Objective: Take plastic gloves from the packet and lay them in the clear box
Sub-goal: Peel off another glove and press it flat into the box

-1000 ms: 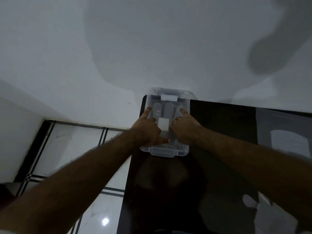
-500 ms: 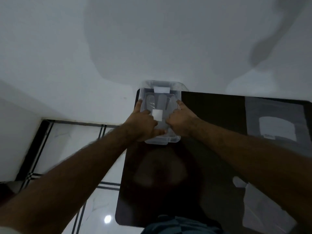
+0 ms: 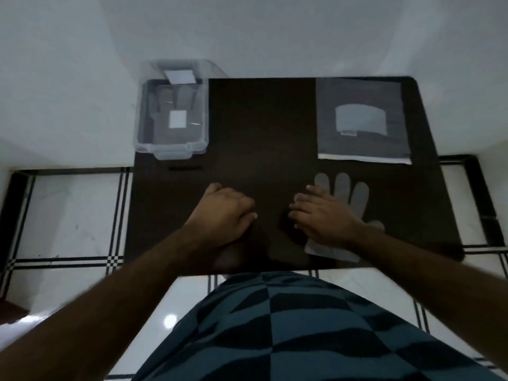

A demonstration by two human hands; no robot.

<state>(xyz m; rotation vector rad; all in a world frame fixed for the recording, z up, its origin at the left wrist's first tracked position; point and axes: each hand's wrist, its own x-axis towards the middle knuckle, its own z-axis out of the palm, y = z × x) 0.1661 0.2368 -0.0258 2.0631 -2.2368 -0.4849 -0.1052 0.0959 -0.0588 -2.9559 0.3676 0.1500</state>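
The clear box [image 3: 143, 127] stands at the far left corner of the dark table [image 3: 261, 127], with a plastic glove [image 3: 176, 105] lying flat inside it. The glove packet [image 3: 362, 100] lies flat at the far right. A loose plastic glove [image 3: 346, 193] lies spread on the table near the front, fingers pointing away. My right hand [image 3: 324, 218] rests flat on top of it, fingers apart. My left hand [image 3: 225, 213] sits on the bare table to the left, fingers curled with nothing in them.
A white wall rises behind the table. White floor tiles with black stripes show on both sides. My patterned blue and black clothing [image 3: 302, 325] fills the bottom of the view, close to the table's front edge.
Both hands have left the clear box and drawn back to the table's front. My view has tilted down. My right hand now lies on a loose glove.
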